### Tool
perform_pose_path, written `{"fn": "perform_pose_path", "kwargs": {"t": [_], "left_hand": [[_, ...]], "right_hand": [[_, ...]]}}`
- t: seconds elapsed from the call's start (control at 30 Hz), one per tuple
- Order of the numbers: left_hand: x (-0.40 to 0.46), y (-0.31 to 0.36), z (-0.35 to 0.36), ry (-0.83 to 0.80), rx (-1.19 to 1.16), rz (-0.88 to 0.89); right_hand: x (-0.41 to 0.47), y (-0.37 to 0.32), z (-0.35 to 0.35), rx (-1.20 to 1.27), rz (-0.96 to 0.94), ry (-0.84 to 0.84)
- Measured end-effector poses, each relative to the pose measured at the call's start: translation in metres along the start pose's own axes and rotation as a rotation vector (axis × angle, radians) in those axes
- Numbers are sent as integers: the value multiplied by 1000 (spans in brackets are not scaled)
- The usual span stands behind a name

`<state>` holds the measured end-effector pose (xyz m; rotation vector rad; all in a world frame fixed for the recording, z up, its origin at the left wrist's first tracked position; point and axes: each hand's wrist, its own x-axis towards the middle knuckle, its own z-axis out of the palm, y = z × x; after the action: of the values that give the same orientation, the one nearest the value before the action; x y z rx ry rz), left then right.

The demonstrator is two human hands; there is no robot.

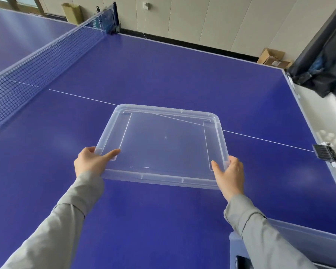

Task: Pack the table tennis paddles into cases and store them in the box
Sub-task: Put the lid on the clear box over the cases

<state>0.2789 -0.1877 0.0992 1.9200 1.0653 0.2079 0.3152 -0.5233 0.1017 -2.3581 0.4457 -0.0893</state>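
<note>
Gripping clear lid (163, 144) corners; fingers (113, 153) atop.

This was an indoor table tennis room. A blue worktop (163, 74) marked with white lines filled the view, a net (37, 65) stretched across it, and cardboard boxes (273, 58) stood along plain panelled walls (202, 20).

A clear plastic lid (164, 144) is gripped at its near corners by the left hand (91, 161) and right hand (229, 172), above the blue table (163, 74); the net (37, 68) is seen at left.
</note>
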Motion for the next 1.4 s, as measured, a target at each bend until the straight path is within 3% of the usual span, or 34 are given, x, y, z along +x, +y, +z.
{"fn": "perform_pose_path", "kwargs": {"t": [0.37, 0.83, 1.1, 1.4], "left_hand": [[-162, 22, -21, -152, -145, 76], [-426, -15, 34, -213, -48, 212], [-489, -47, 46, -247, -15, 191], [-498, -67, 49, -256, 87, 187]], "right_hand": [[-39, 49, -163, 47, -130, 182], [-147, 245, -337, -48, -32, 240], [-195, 311, -363, -128, 3, 201], [-206, 335, -352, -160, 37, 201]]}}
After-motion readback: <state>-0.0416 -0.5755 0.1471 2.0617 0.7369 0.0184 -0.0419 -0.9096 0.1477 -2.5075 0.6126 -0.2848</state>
